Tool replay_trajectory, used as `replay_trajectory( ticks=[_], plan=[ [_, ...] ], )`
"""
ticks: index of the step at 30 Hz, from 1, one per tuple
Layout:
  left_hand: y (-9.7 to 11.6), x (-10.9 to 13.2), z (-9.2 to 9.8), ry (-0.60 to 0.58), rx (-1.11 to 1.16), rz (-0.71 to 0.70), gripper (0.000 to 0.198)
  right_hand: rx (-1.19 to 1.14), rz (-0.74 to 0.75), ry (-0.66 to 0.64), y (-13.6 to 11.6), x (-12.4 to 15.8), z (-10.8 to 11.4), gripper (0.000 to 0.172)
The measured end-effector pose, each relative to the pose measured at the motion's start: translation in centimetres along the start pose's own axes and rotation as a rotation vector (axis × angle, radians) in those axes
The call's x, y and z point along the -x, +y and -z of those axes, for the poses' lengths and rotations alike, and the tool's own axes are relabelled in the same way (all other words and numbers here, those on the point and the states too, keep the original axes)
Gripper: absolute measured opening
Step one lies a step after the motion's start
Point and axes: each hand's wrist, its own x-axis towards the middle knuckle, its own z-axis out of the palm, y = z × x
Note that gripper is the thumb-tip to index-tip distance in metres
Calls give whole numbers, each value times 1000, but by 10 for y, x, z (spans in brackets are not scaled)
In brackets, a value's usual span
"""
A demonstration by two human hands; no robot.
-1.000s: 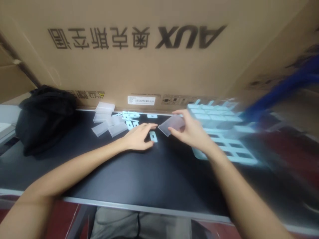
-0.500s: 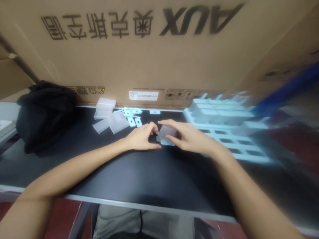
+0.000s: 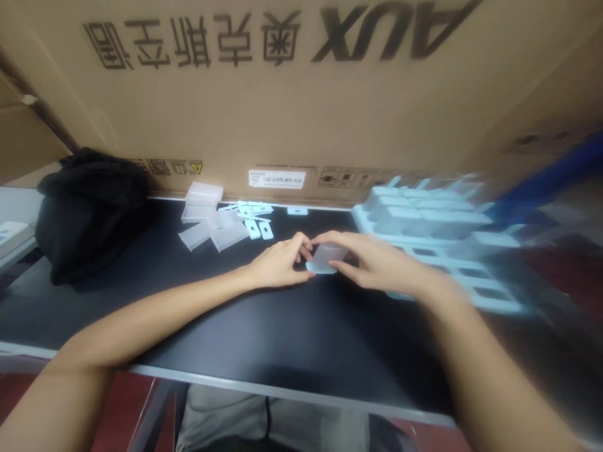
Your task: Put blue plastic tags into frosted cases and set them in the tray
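A translucent plastic box (image 3: 328, 256) is gripped by my right hand (image 3: 372, 260), thumb at its near side and fingertips over its far upper edge. The box leans at a tilt over a flat light-blue plastic piece (image 3: 319, 268) low above the black tabletop. My left hand (image 3: 281, 260) closes at the left end of that blue piece, its thumb along the near edge and its curled fingers behind. Whether the box and blue piece are joined cannot be seen. Farther left lie several more translucent boxes (image 3: 229, 236) and small blue tags (image 3: 266, 230) with slots.
On the right stands a light-blue rack (image 3: 490, 284) with square openings and blue boxes (image 3: 438, 220) in its back rows. A large cardboard carton (image 3: 226, 113) walls off the back of the black table (image 3: 264, 333). A black cloth bag (image 3: 89, 213) sits at left.
The translucent box now tilts more over the blue piece, and more of the blue piece shows at its left end. Both hands stay close together; the whole view has shifted slightly.
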Motion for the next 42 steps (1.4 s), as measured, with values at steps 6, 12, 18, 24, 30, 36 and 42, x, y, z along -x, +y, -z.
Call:
replay_trajectory(
  ticks=[6, 12, 18, 24, 30, 36, 42],
  plan=[
    [-7, -1, -4, 18, 67, -29, 51, -51, 3, -1, -6, -4, -5, 42],
    [-8, -6, 10, -64, 26, -68, 56, -55, -103, -50, -3, -7, -13, 34],
    [-5, -16, 100, 55, -577, -7, 23, -34, -106, 42, 5, -10, -14, 36],
    [-20, -14, 134, 13, -1024, 269, 26, -100, -184, 83, 6, -7, -8, 37],
    [-31, -17, 126, 30, -1020, 274, 24, -92, -186, 133, 0, -11, -13, 36],
    [-23, -17, 138, 91, -864, 197, 24, -204, -323, 431, 3, -14, -10, 42],
    [7, -16, 124, 121, -162, -33, 15, -326, -273, 777, -5, -14, -4, 52]
  ],
)
